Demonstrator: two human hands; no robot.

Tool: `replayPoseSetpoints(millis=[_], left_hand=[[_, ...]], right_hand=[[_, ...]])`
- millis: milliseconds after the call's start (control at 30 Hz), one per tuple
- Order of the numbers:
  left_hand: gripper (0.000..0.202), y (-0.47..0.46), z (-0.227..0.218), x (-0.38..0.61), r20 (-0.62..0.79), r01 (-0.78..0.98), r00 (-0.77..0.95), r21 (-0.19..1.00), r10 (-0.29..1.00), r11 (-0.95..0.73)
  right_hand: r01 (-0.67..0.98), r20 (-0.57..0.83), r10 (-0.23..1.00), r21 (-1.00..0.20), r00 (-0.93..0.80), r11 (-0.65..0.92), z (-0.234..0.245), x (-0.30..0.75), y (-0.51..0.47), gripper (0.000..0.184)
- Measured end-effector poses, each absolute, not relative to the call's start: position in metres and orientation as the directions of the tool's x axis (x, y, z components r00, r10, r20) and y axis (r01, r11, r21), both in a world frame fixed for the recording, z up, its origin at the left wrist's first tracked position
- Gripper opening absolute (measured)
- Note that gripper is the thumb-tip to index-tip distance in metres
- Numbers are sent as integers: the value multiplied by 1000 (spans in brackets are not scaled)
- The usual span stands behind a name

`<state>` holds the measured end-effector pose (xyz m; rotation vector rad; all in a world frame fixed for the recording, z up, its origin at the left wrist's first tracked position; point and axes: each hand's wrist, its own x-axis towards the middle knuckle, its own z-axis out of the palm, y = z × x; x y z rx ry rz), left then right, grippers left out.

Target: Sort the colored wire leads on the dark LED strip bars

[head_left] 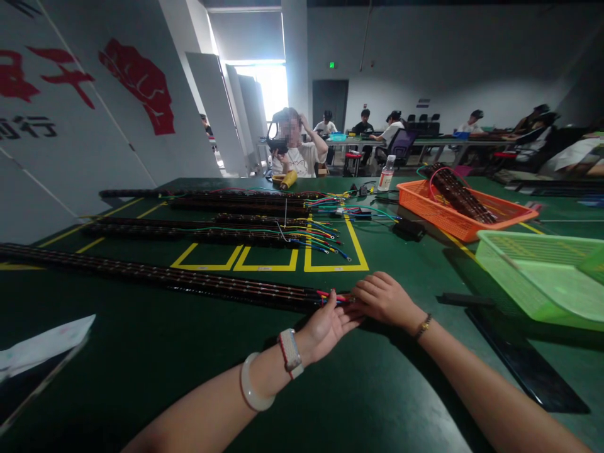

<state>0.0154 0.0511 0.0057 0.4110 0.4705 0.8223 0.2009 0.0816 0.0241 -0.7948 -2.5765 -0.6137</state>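
A long dark strip (179,277) with coloured wires (333,296) at its right end lies across the green table in front of me. My left hand (328,327), palm turned up with fingers stretched out, touches those wire ends from below. My right hand (384,299) rests palm down beside it, its fingers curled over the wire ends; what it grips is hidden. My left wrist carries a white bangle and a watch; a thin bracelet sits on the right wrist.
More dark strips (212,233) with loose coloured wires lie beyond, by yellow floor-tape boxes (264,258). An orange basket (509,217) with strips and a green basket (542,277) stand right. A bottle (385,173) and a person sit across the table; others work behind.
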Motion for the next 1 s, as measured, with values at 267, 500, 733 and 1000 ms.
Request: replayPoseSetpoints(millis=[267, 500, 733, 1000], left_hand=[[50, 50, 4, 18, -286, -576, 569, 531, 771, 622], [53, 49, 8, 28, -300, -622, 464, 560, 833, 548], [47, 58, 5, 33, -272, -663, 416, 562, 868, 494], [42, 55, 7, 31, -277, -650, 407, 581, 870, 490]], right_hand=[[616, 444, 492, 191, -749, 764, 17, 194, 83, 29], [715, 428, 708, -180, -561, 675, 16, 190, 86, 31], [737, 353, 840, -413, -412, 535, 24, 187, 93, 34], [673, 229, 925, -637, -302, 377, 31, 178, 124, 33]])
